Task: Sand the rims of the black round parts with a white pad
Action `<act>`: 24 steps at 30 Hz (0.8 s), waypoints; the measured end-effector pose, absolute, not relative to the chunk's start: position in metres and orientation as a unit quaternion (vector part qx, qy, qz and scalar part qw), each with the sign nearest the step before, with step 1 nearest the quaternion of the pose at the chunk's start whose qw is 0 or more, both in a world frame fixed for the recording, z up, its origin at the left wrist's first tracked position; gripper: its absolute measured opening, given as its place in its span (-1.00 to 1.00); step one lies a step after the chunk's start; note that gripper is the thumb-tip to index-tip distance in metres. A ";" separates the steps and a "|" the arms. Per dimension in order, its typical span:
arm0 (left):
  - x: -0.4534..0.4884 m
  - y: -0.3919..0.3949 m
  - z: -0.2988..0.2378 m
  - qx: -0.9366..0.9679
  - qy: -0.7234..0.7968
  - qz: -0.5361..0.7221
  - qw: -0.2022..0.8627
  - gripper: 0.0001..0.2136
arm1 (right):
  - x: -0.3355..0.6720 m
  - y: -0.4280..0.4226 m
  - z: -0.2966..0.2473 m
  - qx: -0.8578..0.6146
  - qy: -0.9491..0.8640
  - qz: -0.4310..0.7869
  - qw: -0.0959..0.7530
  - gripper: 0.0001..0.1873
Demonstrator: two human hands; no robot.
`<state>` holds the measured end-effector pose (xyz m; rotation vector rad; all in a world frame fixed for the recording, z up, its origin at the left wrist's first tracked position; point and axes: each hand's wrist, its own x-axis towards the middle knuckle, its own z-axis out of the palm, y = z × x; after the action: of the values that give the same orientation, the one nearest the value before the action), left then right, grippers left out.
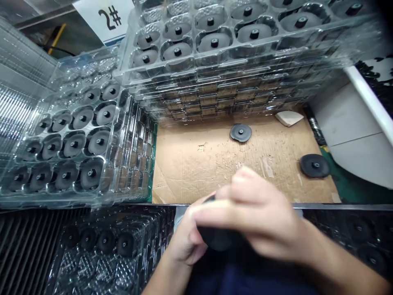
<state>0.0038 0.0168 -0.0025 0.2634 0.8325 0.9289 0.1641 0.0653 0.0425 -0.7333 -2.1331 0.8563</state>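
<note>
Both hands close on a blk disc [217, 239] just off near edge of cardboard sheet [196, 172]: L hand [184, 239] cupped under it, R hand [254, 211] wrapped over top. Disc looks light, fairly stiff; best held by rim. Two loose discs [241, 132] lie far right; clear trays [196, 69] stacked far, left.

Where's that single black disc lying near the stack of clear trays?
In the head camera view, the black disc lies on the brown cardboard, right of centre, just in front of the stacked clear plastic trays.
</note>
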 end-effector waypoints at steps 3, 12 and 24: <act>0.003 0.016 -0.003 0.098 0.294 0.442 0.842 -0.43 | 0.178 0.069 0.011 -0.438 -0.739 0.338 0.385 -0.75; 0.003 0.020 0.000 0.078 0.286 0.467 0.833 -0.48 | 0.194 0.042 -0.046 -0.478 -0.745 0.371 0.280 -0.81; 0.001 0.017 -0.006 0.067 0.446 0.459 0.766 -0.36 | 0.163 0.046 0.033 -0.435 -0.799 0.278 0.309 -0.66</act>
<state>0.0012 0.0174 -0.0058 0.1456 0.9685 0.9972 0.1631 0.0458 0.0325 -1.1492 -2.1109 0.7343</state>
